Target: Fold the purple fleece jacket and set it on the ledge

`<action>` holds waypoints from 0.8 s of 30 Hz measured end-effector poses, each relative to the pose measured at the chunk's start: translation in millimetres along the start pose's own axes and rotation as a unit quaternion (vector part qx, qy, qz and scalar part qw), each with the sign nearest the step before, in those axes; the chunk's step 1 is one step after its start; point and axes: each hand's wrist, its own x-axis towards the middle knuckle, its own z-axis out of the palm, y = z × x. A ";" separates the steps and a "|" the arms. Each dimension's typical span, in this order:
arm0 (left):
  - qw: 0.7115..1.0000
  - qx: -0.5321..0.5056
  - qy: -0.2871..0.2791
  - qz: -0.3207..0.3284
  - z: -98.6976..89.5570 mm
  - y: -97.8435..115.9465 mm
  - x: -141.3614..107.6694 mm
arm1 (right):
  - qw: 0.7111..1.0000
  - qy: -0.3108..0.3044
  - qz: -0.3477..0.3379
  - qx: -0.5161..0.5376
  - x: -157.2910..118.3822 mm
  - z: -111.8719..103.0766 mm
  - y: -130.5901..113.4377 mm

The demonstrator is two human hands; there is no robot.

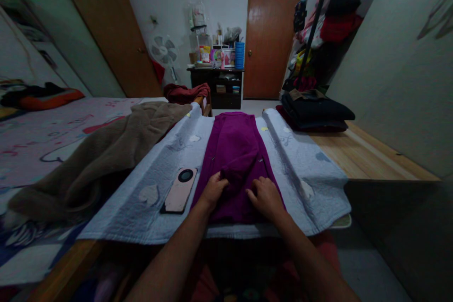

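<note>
A purple jacket (235,151) lies lengthwise in front of me, folded narrow, with a small zip showing near each side. It rests on a pale blue quilted cloth (187,139) with leaf and cloud shapes. My left hand (213,191) pinches the fabric near the left edge, raising a small ridge. On the right side of the jacket, my right hand (264,197) rests with bent fingers, the thumb apart from them. Wrinkles run across the fabric between both hands. Left of the jacket lies a pink phone (179,193) with a round black camera ring.
A brown fleece blanket (116,146) drapes over the bed at left. Dark folded clothes (314,108) are stacked on a wooden tabletop (350,151) at right. At the back stand a black cabinet (198,87), a white fan (163,50) and a wooden door (267,33).
</note>
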 end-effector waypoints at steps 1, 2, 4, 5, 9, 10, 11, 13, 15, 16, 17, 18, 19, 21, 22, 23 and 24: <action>1.000 -0.010 0.009 0.001 -0.8 -0.3 -0.9 | 1.000 -0.010 -0.006 -0.006 -3.2 -1.3 -9.2; 1.000 -0.018 0.015 0.001 -1.9 -0.7 -1.6 | 1.000 -0.020 -0.006 -0.012 -6.0 -2.0 -17.2; 0.999 -0.030 0.024 0.003 -4.4 -2.1 -2.8 | 0.999 -0.040 0.003 -0.022 -10.0 -1.9 -28.1; 0.999 -0.034 0.027 0.004 -5.7 -2.9 -3.2 | 0.998 -0.052 0.007 -0.025 -10.9 -1.4 -30.8; 0.998 -0.046 0.033 0.008 -8.9 -5.2 -4.2 | 0.995 -0.094 0.020 -0.015 -7.7 -1.2 -28.3; 0.998 -0.044 0.034 0.008 -8.9 -5.2 -4.7 | 0.995 -0.097 0.024 -0.008 -6.0 -2.3 -26.6; 0.999 -0.040 0.036 0.009 -8.7 -4.9 -5.2 | 0.995 -0.095 0.028 0.002 -4.4 -3.7 -25.2; 0.999 -0.029 0.034 0.020 -7.9 -3.9 -6.5 | 0.996 -0.083 0.026 0.027 -2.2 -7.0 -24.2; 0.999 -0.019 0.031 0.033 -7.5 -2.8 -8.0 | 0.996 -0.070 0.015 0.049 -1.9 -9.3 -25.5; 0.999 -0.014 0.030 0.038 -7.6 -2.5 -8.6 | 0.996 -0.066 0.007 0.057 -2.5 -9.4 -26.6; 0.999 -0.008 0.031 0.041 -8.1 -2.5 -9.1 | 0.996 -0.065 -0.002 0.062 -3.5 -8.7 -27.7; 0.999 -0.002 0.034 0.042 -8.9 -2.6 -9.5 | 0.996 -0.066 -0.009 0.063 -4.7 -7.4 -28.6; 0.998 0.004 0.038 0.044 -9.8 -2.9 -9.7 | 0.995 -0.070 -0.015 0.062 -6.2 -5.4 -29.2; 0.998 0.011 0.043 0.052 -11.7 -3.7 -9.9 | 0.995 -0.082 -0.028 0.054 -9.5 -1.3 -29.5; 0.997 0.013 0.041 0.058 -12.3 -4.1 -9.9 | 0.994 -0.089 -0.036 0.050 -11.3 0.3 -29.3; 0.997 0.017 0.036 0.064 -12.6 -4.6 -10.0 | 0.993 -0.096 -0.044 0.047 -13.1 1.2 -28.8; 0.997 0.022 0.028 0.071 -12.4 -5.1 -10.2 | 0.992 -0.102 -0.054 0.047 -15.2 1.2 -28.2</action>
